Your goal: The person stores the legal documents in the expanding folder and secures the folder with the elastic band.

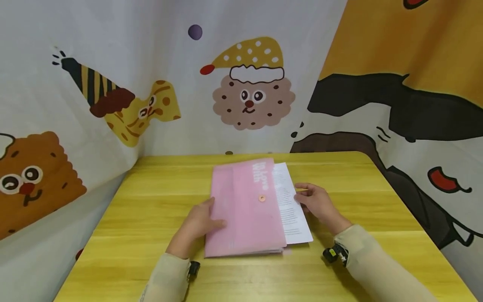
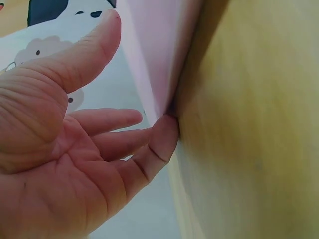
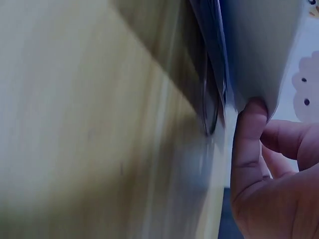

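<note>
A pink document folder (image 1: 253,218) with a round button and white lettering lies on the table in the head view. A printed white sheet of paper (image 1: 296,220) sticks out from its right side. My right hand (image 1: 316,203) pinches the sheet's right edge between thumb and fingers; the right wrist view shows the fingertips at the paper (image 3: 264,55). On the folder's left edge rests my left hand (image 1: 198,222), its thumb reaching over the pink cover. In the left wrist view its fingers touch the folder's edge (image 2: 149,50), thumb spread well apart.
The yellow wood-grain table (image 1: 162,180) reaches back to a cartoon-printed curtain (image 1: 170,42). A small black wrist camera (image 1: 333,254) sits at the right cuff, and another camera (image 1: 193,269) at the left cuff.
</note>
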The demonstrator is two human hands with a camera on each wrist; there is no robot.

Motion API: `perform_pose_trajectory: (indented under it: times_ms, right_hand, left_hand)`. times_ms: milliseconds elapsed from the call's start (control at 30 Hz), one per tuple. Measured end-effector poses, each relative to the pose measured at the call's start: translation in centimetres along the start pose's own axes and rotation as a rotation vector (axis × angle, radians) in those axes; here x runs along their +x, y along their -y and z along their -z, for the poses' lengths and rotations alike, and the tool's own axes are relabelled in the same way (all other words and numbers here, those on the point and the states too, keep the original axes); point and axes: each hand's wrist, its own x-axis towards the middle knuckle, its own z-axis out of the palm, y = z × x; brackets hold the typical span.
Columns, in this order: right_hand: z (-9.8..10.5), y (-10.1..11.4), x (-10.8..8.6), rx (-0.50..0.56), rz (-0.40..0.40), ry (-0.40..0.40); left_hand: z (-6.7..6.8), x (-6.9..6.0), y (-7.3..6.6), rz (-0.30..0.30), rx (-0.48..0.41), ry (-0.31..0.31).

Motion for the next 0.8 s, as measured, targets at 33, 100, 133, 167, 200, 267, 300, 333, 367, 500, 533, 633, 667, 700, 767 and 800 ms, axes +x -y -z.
perform_pose_trajectory:
  times_ms: [33,100,133,167,200,267,300,333,367,500,533,633,667,700,767,800]
  right_hand:
    - [-0.4,0.0,0.0,0.016,0.003,0.006]
    - [-1.3,0.2,0.0,0.052,0.007,0.024]
    - [-1.8,0.3,0.0,0.074,0.006,0.031]
    - [-2.3,0.4,0.0,0.089,0.005,0.037]
    - [-2.8,0.5,0.0,0.106,0.003,0.042]
    - [-3.7,0.8,0.0,0.131,0.002,0.054]
    - [-4.1,0.8,0.0,0.140,0.000,0.054]
    - [-4.4,0.9,0.0,0.150,-0.002,0.053]
    - [-4.7,1.0,0.0,0.157,-0.007,0.053]
    - [-5.0,0.9,0.1,0.183,-0.044,0.043]
    - [-4.9,0.9,0.1,0.195,-0.058,0.039]
    - [-4.7,0.9,0.2,0.204,-0.084,0.042]
    - [-4.6,1.0,0.2,0.200,-0.085,0.050]
    - [-4.6,1.0,0.2,0.196,-0.083,0.061]
    - [-4.7,1.2,0.2,0.148,-0.071,0.084]
    - [-4.8,1.3,0.2,0.132,-0.071,0.094]
  left_hand:
    - [0.0,0.0,0.1,-0.003,0.007,-0.002]
    - [0.0,0.0,0.2,-0.005,0.012,-0.003]
    - [0.0,0.1,0.2,-0.004,0.012,-0.002]
    - [0.0,0.1,0.2,-0.007,0.015,-0.003]
    - [0.1,0.1,0.2,-0.007,0.013,-0.004]
    - [0.0,0.2,0.2,-0.010,0.010,-0.002]
    - [0.0,0.2,0.3,-0.013,0.011,-0.002]
    - [0.0,0.2,0.3,-0.015,0.013,-0.003]
    - [-0.1,0.3,0.4,-0.019,0.014,-0.004]
    - [-0.1,0.3,0.6,-0.019,0.004,-0.007]
    - [-0.1,0.3,0.6,-0.016,-0.001,-0.008]
    - [0.0,0.2,0.6,-0.012,-0.012,-0.010]
    - [0.0,0.2,0.7,-0.009,-0.015,-0.011]
    - [0.0,0.1,0.7,-0.006,-0.018,-0.012]
    - [0.0,0.1,0.7,-0.005,-0.017,-0.014]
    - [0.0,0.1,0.7,-0.001,-0.020,-0.014]
